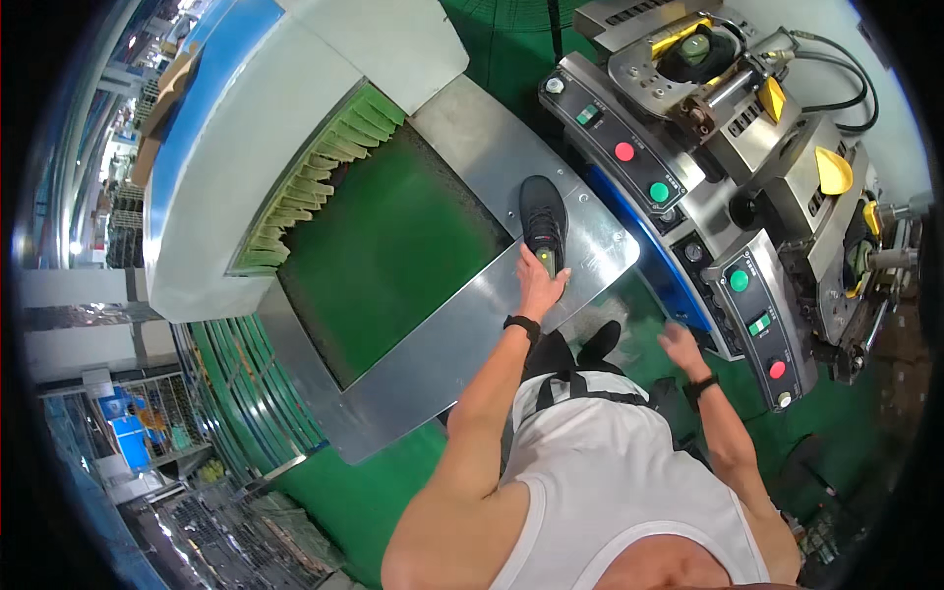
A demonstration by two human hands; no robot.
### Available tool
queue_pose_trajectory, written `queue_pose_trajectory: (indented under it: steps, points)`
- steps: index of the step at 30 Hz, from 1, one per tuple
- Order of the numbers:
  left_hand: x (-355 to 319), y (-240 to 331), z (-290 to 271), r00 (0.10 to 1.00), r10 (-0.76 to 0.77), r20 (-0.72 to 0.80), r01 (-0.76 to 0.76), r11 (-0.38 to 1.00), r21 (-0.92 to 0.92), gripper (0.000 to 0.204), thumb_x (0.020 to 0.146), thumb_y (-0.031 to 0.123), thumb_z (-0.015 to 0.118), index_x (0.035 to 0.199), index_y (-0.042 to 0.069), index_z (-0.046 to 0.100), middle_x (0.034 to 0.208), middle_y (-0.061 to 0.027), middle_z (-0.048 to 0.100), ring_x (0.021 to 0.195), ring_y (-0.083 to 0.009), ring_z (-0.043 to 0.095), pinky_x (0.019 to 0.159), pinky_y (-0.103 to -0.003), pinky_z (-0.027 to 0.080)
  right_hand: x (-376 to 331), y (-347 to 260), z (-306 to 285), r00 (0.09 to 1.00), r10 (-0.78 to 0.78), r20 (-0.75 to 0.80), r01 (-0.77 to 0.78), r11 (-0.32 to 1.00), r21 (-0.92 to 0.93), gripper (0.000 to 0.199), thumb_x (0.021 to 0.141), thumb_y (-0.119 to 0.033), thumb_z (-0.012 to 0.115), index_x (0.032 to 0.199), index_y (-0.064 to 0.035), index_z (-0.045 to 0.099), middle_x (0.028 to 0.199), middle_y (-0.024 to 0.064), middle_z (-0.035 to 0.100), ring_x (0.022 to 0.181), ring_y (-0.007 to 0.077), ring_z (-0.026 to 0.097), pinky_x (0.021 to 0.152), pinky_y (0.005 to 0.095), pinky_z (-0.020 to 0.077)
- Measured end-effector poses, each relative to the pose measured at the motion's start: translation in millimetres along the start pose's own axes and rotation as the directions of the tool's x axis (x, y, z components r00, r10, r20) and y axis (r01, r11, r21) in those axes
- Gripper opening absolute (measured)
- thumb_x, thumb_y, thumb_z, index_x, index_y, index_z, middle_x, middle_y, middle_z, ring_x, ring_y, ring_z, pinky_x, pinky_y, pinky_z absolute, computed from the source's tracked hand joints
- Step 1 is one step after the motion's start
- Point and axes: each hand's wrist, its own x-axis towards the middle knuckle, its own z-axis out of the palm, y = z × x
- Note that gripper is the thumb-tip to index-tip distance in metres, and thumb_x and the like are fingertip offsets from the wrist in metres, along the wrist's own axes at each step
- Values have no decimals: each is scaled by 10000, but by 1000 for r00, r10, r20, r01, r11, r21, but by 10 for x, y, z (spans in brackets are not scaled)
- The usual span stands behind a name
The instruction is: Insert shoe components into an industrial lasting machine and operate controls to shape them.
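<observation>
Seen from above, the person's left hand [539, 283] reaches forward and closes on the heel end of a black shoe [544, 218], the fingers wrapped about the heel where a yellow-green insert shows. The shoe lies sole down on a steel plate [462, 324], toe pointing away from the person, just beside the edge of a green belt [383, 251]. The belt runs under a fringe of pale green strips [320, 172] into a white tunnel [221, 157].

The right hand [680, 346] hangs free over the green floor [413, 472], fingers loosely spread and holding nothing — near a slanted control panel [757, 320] with green and red buttons. Both wrists wear black bands. Farther right stands a grey pressing machine [747, 108] with yellow parts and another shoe clamped in it.

To handle the shoe well here, the grip is best kept low on the heel, so the shoe stays flat and does not tip — and it should move straight along the plate toward the belt, toe first, with the fingers kept off the moving belt's edge. The free hand is best kept off the buttons.
</observation>
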Motion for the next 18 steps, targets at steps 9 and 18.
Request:
queue_pose_trajectory:
  steps: [9, 18]
  points:
    - [926, -1142, -1333, 975, 142, 172, -122, 985, -124, 856, 786, 242, 839, 1469, -41, 409, 1416, -281, 515, 1302, -385, 539, 1088, -456, 449, 1184, -2819, 622, 971, -237, 33, 234, 969, 78, 897, 871, -413, 776, 1492, 76, 351, 1474, 317, 472, 1391, 398, 475, 1116, 440, 427]
    - [3328, -2102, -3756, 947, 177, -267, -42, 896, 442, 592, 835, -49, 601, 1402, -103, 437, 1404, -309, 478, 1306, -468, 442, 1125, -516, 365, 1324, -3362, 1573, 863, -303, -404, 270, 953, -138, 803, 787, -114, 778, 1458, 26, 359, 1472, 269, 379, 1364, 446, 410, 1159, 474, 347]
